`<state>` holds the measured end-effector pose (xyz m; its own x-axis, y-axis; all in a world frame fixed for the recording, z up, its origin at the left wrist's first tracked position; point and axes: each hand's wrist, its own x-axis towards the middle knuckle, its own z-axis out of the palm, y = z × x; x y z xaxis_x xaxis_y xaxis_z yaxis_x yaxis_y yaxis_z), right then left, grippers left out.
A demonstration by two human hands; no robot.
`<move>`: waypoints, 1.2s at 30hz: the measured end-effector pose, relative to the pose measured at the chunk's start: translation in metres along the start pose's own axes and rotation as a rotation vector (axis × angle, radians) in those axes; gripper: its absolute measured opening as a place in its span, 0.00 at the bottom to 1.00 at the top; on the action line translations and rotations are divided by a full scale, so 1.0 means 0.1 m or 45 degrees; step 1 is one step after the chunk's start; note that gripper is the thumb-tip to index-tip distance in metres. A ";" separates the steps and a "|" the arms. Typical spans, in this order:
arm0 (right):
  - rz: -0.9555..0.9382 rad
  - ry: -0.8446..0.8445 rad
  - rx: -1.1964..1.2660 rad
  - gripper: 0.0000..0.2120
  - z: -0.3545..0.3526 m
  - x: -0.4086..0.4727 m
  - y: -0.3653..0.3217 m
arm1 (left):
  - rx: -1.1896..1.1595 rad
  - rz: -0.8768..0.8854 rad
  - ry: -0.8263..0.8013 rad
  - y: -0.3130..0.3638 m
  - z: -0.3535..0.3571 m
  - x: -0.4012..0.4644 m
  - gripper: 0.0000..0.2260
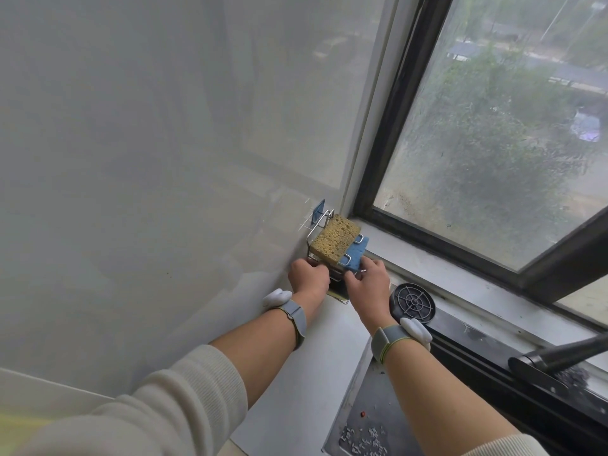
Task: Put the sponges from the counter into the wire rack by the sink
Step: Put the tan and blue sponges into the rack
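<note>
Both arms are stretched forward and up, side by side, with the forearms bare and pale ribbed sleeves pushed back near the elbows. A grey strap with a white module is worn on each wrist. The left hand (309, 274) is seen from the back, its fingers curled under and its knuckles raised. The right hand (368, 281) is held just beside it, also back-up, with the fingers bent forward and the thumb turned in towards the left hand. What the fingertips grip is hidden by the hands themselves
</note>
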<state>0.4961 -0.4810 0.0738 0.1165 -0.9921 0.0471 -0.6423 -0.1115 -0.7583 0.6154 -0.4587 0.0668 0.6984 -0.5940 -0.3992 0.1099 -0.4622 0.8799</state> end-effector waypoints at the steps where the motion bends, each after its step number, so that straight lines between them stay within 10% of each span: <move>1: -0.009 0.000 -0.005 0.10 0.00 0.01 0.01 | -0.008 -0.003 -0.003 0.00 0.00 0.00 0.10; 36: 0.011 -0.045 0.042 0.20 -0.14 -0.14 0.10 | 0.030 0.046 -0.143 0.02 -0.12 -0.10 0.09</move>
<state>0.4773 -0.4691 0.0746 0.1386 -0.9902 0.0180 -0.6184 -0.1007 -0.7794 0.6172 -0.4461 0.0750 0.6178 -0.6799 -0.3950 0.0684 -0.4540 0.8884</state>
